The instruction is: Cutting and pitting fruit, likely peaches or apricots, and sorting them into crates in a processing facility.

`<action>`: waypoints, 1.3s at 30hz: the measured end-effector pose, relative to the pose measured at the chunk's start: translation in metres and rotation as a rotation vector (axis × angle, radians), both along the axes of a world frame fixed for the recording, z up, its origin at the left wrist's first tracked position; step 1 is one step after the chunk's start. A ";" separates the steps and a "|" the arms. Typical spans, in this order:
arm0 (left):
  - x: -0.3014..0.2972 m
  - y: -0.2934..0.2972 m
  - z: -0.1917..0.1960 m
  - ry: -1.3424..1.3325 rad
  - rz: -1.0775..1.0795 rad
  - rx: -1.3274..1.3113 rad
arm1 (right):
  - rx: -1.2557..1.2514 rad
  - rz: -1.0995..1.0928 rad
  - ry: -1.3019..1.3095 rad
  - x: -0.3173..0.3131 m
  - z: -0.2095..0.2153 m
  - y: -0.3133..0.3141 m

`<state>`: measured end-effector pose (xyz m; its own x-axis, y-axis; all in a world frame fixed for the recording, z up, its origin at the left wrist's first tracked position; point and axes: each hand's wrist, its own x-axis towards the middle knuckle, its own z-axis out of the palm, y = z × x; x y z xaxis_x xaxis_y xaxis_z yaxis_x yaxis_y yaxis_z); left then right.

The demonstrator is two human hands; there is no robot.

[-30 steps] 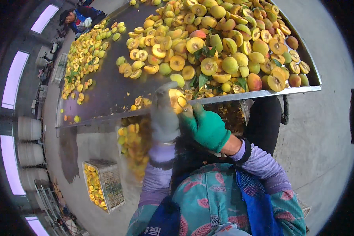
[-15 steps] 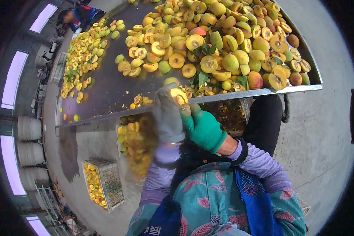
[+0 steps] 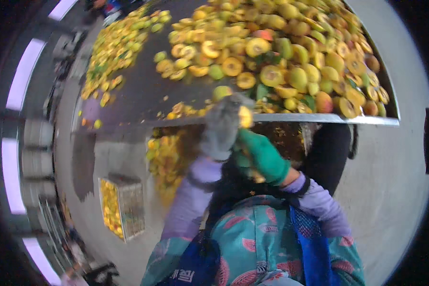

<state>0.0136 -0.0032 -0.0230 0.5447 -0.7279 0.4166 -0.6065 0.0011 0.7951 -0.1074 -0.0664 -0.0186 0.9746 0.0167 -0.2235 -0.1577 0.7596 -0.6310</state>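
Compared to a second ago, both hands have lifted closer to the metal edge of the surface, and the view's blurrier. Left hand in a grey glove and right hand in a green one are pressed together around one yellow fruit half; exact grip I can't tell. One crate sits on the floor; the fruit pile is too many to count.

Halved yellow fruit covers the metal table.

Fruit-processing plant: a long dark metal sorting table was heaped with halved yellow peaches, a wire crate on grey concrete floor.
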 end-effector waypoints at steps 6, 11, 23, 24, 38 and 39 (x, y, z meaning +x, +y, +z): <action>-0.005 -0.012 -0.029 -0.577 0.100 0.348 | 0.076 -0.076 0.164 -0.013 0.005 -0.001; -0.006 0.013 -0.048 0.508 0.148 0.033 | 0.713 0.132 0.045 -0.008 0.010 0.015; 0.078 -0.015 0.008 -0.636 0.297 0.668 | 0.352 -0.065 0.179 -0.024 -0.012 -0.030; 0.079 -0.032 0.008 -0.637 0.221 0.819 | 0.175 -0.055 0.227 -0.019 -0.015 -0.027; 0.028 -0.002 0.011 0.295 -0.026 0.116 | -1.315 -0.453 0.080 0.004 0.002 -0.012; 0.022 -0.002 0.011 0.327 0.006 0.123 | -1.395 -0.441 0.093 0.005 0.006 -0.011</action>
<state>0.0361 -0.0056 -0.0116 0.6394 -0.7580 0.1288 -0.3192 -0.1093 0.9414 -0.1021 -0.0773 -0.0128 0.8248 -0.5500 0.1311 -0.1594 -0.4487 -0.8794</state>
